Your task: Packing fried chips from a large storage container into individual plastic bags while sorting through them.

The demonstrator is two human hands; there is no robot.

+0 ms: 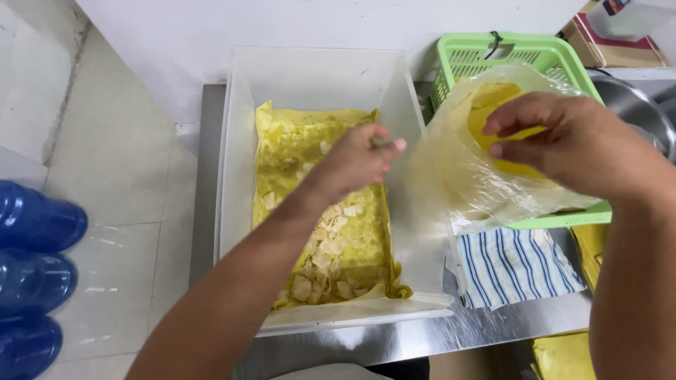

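A clear plastic tub (239,148) stands on a steel counter and holds a yellow-green sheet of dough or wrapper (296,148) strewn with pale chip-like flakes (327,264). My left hand (359,158) hovers over the sheet, fingers closed on a small thin object I cannot identify. My right hand (563,144) holds a clear plastic bag (458,169) with something yellow (493,95) inside, just right of the tub and over a green basket (556,56).
A blue-and-white striped cloth (514,267) lies on the steel counter (394,338) right of the tub. A metal bowl (641,105) sits at the far right. Blue water bottles (32,267) stand on the tiled floor at the left. Yellow material (563,355) shows at bottom right.
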